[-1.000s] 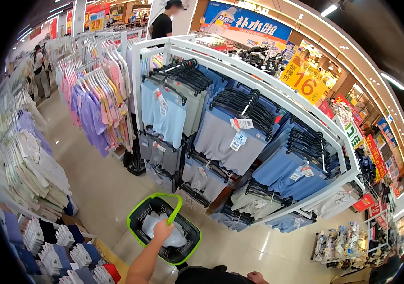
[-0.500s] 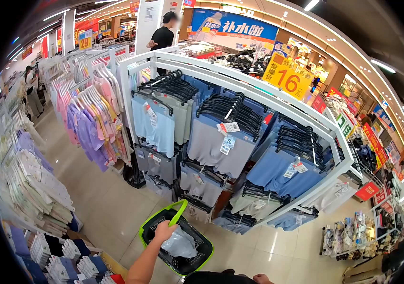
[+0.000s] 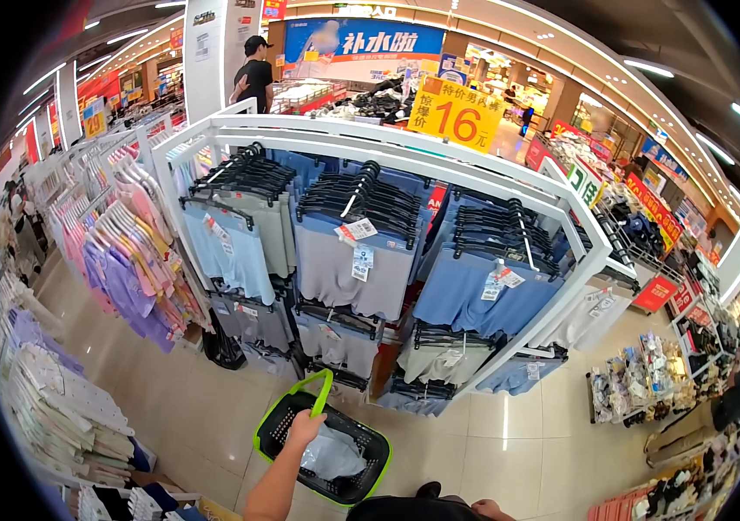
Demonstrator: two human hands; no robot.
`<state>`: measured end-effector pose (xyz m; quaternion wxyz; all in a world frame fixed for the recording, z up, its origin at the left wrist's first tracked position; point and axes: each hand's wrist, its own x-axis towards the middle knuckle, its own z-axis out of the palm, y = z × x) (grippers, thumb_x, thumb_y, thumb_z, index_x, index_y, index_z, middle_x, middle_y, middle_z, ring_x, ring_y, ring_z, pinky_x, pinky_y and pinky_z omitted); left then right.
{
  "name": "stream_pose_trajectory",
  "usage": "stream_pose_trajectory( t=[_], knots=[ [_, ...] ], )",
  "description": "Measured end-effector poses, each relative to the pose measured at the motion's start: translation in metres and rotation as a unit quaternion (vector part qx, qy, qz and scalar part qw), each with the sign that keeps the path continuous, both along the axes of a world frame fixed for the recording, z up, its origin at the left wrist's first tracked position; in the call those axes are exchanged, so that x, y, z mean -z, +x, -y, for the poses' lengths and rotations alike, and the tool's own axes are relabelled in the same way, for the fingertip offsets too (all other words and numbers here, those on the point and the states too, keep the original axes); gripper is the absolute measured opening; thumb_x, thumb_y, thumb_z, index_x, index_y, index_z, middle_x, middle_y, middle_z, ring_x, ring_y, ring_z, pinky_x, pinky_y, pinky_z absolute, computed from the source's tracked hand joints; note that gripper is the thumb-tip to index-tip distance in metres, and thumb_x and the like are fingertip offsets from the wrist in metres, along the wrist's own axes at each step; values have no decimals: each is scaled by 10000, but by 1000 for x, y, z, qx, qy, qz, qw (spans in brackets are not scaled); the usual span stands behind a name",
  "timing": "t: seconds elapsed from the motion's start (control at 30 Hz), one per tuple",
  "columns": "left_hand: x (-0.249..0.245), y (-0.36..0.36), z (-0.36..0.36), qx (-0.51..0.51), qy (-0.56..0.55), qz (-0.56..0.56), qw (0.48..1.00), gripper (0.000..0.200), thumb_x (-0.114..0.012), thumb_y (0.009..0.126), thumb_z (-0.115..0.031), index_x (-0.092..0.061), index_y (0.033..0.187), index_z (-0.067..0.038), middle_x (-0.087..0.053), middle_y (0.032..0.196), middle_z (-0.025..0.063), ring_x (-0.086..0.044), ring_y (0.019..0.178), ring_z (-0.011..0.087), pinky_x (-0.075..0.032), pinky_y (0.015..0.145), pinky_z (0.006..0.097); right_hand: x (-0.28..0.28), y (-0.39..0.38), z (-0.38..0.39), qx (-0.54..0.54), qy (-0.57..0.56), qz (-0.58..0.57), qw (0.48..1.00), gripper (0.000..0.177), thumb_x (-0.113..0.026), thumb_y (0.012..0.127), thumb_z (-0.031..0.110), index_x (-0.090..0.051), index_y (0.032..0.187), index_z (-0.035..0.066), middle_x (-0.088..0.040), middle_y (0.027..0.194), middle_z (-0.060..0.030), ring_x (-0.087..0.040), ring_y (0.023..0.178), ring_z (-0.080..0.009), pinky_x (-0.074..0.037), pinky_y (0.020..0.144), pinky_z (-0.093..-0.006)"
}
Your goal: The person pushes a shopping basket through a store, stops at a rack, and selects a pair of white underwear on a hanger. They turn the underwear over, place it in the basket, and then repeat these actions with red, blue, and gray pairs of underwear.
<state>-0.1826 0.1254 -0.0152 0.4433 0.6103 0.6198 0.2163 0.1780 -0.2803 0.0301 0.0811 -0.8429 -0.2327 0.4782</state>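
My left hand [image 3: 305,428] is closed round the bright green handle of a black shopping basket [image 3: 375,446] with a green rim. The basket hangs low in front of me, tilted a little. Inside it lies a pale grey-blue plastic-wrapped item [image 3: 333,456], whose contents I cannot make out. At the bottom edge, part of my right hand [image 3: 487,507] shows beside my body, away from the clothes; its fingers are mostly hidden. Ahead of the basket, grey shorts [image 3: 352,273] and blue shorts [image 3: 474,295] with paper tags hang on black hangers.
A white-framed rack [image 3: 378,132] holding the shorts stands ahead, topped by a yellow price sign [image 3: 454,115]. Children's clothes [image 3: 122,273] hang at left. To the right are a display of small goods [image 3: 643,378] and a person [image 3: 739,395]. Another person [image 3: 255,76] stands behind the rack.
My view has turned right, so the rack and price sign sit further left. A person has come into view at right. My left hand still grips the basket.
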Motion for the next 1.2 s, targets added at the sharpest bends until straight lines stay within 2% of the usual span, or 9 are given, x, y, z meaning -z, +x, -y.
stream_pose_trajectory(
  t=[0.07, 0.23, 0.33, 0.4, 0.53, 0.6, 0.67, 0.87, 1.2],
  knots=[
    [11, 0, 0, 7, -10, -11, 1000, 436, -696, 754, -379, -652, 892, 33, -659, 835, 228, -647, 816, 370, -482, 736, 428, 37, 12, 14, -3, 3, 9, 1000, 295, -572, 828, 258, -699, 939, 16, -676, 957, -217, -626, 947, -341, -471, 819, -428],
    [12, -3, 12, 5, -25, -6, 1000, 434, -694, 752, -381, -655, 876, 33, -660, 824, 226, -647, 807, 371, -481, 726, 430, 51, 17, 23, -6, 33, -4, 999, 285, -609, 807, 253, -706, 951, 27, -678, 960, -216, -629, 964, -330, -469, 837, -418],
    [10, -8, 16, 0, -25, 2, 1000, 425, -691, 751, -373, -656, 873, 32, -660, 821, 229, -648, 808, 374, -483, 725, 428, 75, 27, 17, -73, -6, 32, 997, 271, -623, 797, 243, -718, 950, 41, -688, 974, -195, -631, 959, -330, -473, 853, -412],
    [1, -10, 15, -4, -18, 10, 1000, 419, -689, 750, -367, -658, 876, 31, -660, 823, 230, -648, 811, 376, -485, 726, 427, 160, 54, 33, 42, 26, -101, 994, 219, -531, 886, 139, -614, 994, -32, -663, 817, -134, -660, 666, -219, -558, 584, -327],
    [-14, -8, 15, -4, 36, -72, 997, 393, -676, 734, -341, -666, 896, 17, -662, 844, 235, -646, 830, 385, -492, 735, 437, 111, 43, 5, 116, 45, -113, 986, 210, -541, 871, 146, -637, 928, -32, -657, 768, -118, -646, 636, -200, -555, 568, -312],
    [6, -1, 13, -10, 47, -62, 997, 410, -677, 724, -347, -663, 897, 25, -660, 852, 243, -643, 839, 394, -495, 740, 441, 106, 42, -4, 130, 42, -124, 983, 255, -567, 888, 172, -621, 1046, -20, -667, 842, -116, -653, 675, -201, -559, 608, -321],
    [15, 9, 13, -14, 18, -34, 999, 426, -680, 718, -351, -661, 899, 34, -658, 854, 251, -643, 841, 394, -495, 741, 439, 105, 39, -7, 136, 48, -131, 981, 256, -573, 886, 178, -624, 1043, -17, -667, 839, -108, -650, 675, -197, -555, 605, -317],
    [22, 45, 21, -32, 14, -34, 999, 401, -689, 741, -326, -661, 867, 54, -663, 790, 231, -661, 770, 348, -492, 696, 412, 108, 39, -3, 135, 63, -132, 980, 233, -563, 879, 166, -632, 1003, -19, -664, 812, -107, -649, 677, -192, -553, 594, -310],
    [28, 94, 43, -6, 6, -29, 1000, 372, -648, 751, -304, -654, 865, 50, -655, 795, 239, -650, 786, 375, -483, 682, 427, 151, 98, 44, 181, 2, -186, 966, 221, -528, 885, 142, -619, 1009, -16, -659, 807, -130, -645, 639, -226, -556, 564, -341]
  ],
)
